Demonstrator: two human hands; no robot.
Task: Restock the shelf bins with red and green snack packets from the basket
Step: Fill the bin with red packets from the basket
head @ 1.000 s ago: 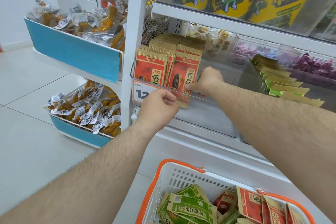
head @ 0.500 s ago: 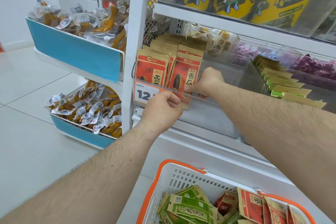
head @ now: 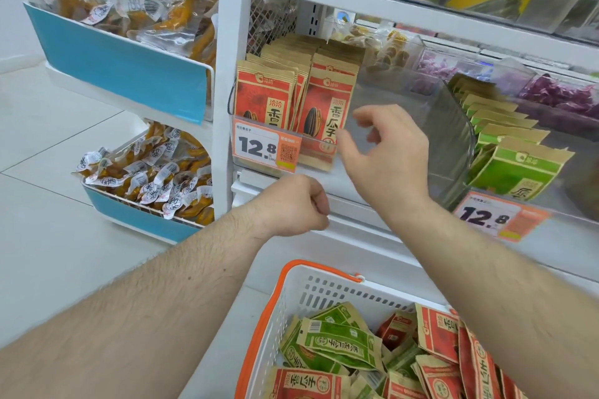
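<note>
**Packets part-stocked, basket still full**

Red packets (head: 327, 113) stand in two rows in the left bin (head: 447, 126); green packets (head: 515, 168) fill the next. Many of both remain in the basket (head: 269, 311). Left hand (head: 291, 207) is fisted, empty; right hand (head: 385, 159) hangs loosely spread, holding nothing.

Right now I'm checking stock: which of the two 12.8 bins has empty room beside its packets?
The red-packet bin, left one. Its packets fill only the left part; the right hand hovers before the bare right part. The green bin looks filled.
</note>
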